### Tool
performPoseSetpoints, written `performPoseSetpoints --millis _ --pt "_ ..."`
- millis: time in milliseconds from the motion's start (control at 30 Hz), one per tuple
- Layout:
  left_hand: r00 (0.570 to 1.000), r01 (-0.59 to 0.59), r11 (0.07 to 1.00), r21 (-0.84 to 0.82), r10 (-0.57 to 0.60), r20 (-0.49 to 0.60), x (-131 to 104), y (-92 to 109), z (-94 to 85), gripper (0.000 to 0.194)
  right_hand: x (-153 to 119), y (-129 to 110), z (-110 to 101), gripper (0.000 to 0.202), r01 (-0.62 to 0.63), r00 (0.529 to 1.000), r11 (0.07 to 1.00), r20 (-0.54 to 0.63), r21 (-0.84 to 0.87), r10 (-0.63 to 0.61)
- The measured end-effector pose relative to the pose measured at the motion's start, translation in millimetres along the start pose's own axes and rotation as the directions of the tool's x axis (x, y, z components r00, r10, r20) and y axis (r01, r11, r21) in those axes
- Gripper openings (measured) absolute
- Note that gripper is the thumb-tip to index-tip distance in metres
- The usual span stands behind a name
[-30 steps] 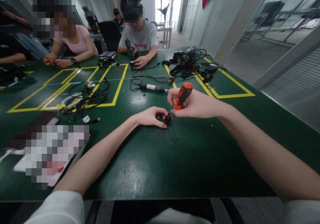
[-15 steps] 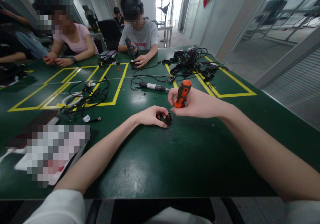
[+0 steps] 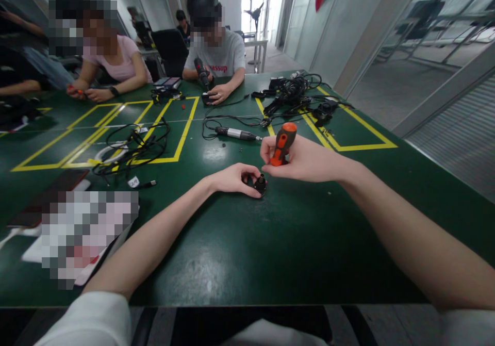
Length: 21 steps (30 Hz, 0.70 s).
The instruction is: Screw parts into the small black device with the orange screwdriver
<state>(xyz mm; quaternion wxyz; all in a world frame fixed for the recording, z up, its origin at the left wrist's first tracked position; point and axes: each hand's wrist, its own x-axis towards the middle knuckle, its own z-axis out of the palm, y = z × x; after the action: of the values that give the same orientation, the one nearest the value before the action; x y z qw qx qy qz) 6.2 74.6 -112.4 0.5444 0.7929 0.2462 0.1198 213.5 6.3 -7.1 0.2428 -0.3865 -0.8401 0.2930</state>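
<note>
A small black part (image 3: 260,183) with a short upright post rests on the green table, and my left hand (image 3: 235,179) grips it from the left with thumb and fingers. My right hand (image 3: 305,160) is closed round an orange and dark grey screwdriver (image 3: 284,144), just above and to the right of the part. The handle's end points up; the shaft cannot be made out. Beyond my hands lies a silver and black electric screwdriver (image 3: 236,134) with its cable, its tip close to my right fingers. A few tiny dark pieces (image 3: 240,150) lie near it.
Tangled black cables (image 3: 290,96) are heaped at the back right. More cables (image 3: 133,147) lie on the left over yellow tape. A dark phone (image 3: 52,196) and a blurred packet (image 3: 88,232) are at the near left. A person (image 3: 218,52) holds a power tool across the green table (image 3: 240,263).
The black part has turned or tilted slightly in my left fingers. My right hand and the screwdriver have hardly moved.
</note>
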Motion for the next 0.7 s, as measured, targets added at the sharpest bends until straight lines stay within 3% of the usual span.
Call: performPoseSetpoints --millis 233,700 --pt "1.0 0.013 1.0 -0.006 -0.013 -0.005 0.7 0.0 0.5 0.043 -1.7 -0.8 -3.0 0.013 -0.011 0.996 0.999 0.085 0.03 0.009" --pt "1.0 0.003 0.999 -0.036 -0.003 -0.003 -0.1 -0.1 1.6 0.04 -3.5 3.0 -2.9 0.015 -0.046 0.998 0.999 0.032 0.017 0.045"
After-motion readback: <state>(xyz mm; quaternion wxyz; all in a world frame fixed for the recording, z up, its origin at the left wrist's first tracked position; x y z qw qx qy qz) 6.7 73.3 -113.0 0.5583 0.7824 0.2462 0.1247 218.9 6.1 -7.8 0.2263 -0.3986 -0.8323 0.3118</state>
